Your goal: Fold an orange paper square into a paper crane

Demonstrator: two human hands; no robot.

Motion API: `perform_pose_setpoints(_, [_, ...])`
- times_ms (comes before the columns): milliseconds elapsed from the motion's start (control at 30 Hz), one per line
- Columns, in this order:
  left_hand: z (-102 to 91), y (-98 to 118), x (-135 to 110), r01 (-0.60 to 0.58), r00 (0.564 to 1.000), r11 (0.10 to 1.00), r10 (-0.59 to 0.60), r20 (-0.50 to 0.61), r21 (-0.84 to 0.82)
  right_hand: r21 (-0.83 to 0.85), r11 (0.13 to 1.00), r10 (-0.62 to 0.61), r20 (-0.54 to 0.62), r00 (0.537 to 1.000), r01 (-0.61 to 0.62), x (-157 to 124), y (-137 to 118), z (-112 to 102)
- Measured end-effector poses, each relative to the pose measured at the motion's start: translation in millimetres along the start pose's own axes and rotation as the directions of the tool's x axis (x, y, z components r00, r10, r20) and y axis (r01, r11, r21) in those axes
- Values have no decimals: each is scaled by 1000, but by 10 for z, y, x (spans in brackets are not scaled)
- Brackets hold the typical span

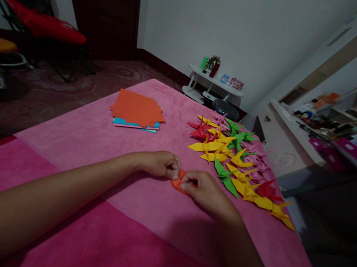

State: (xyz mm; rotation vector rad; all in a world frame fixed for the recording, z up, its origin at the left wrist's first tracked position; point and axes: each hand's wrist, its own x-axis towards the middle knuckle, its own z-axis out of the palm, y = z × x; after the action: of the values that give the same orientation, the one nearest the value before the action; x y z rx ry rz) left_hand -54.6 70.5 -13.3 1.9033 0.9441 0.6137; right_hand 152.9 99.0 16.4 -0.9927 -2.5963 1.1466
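A small folded piece of orange paper [178, 185] lies low over the pink tablecloth, between my two hands. My left hand [162, 164] pinches its left end with curled fingers. From the right, my right hand [202, 188] grips the same paper, thumb and fingers closed on it and hiding part of it. Just right of my right hand, a green paper crane [225, 177] rests on the cloth, near several yellow cranes [212, 148]. Beyond my left hand sits a stack of square paper sheets with orange ones [137, 108] on top and blue and pink ones beneath.
Several more cranes, red [203, 132], green [240, 136] and pink, cover the table's right side. A low white shelf [217, 82] stands by the far wall. On the right is a cluttered dresser [285, 141]; at far left, a red chair [46, 24].
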Motion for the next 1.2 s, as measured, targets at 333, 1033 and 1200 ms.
perform_pose_setpoints(333, [-195,-95,36,-3,990,997,14,141,-77,244,966,72,39,997,-79,59,112,48])
perform_pose_setpoints(1033, [-63,-95,-3,-72,997,997,72,41,-17,163,986,46,-164,985,-19,-39,87,238])
perform_pose_setpoints(1200, [-3,-49,13,-8,1000,1000,8,-13,19,155,987,61,-178,982,-33,-23,118,275])
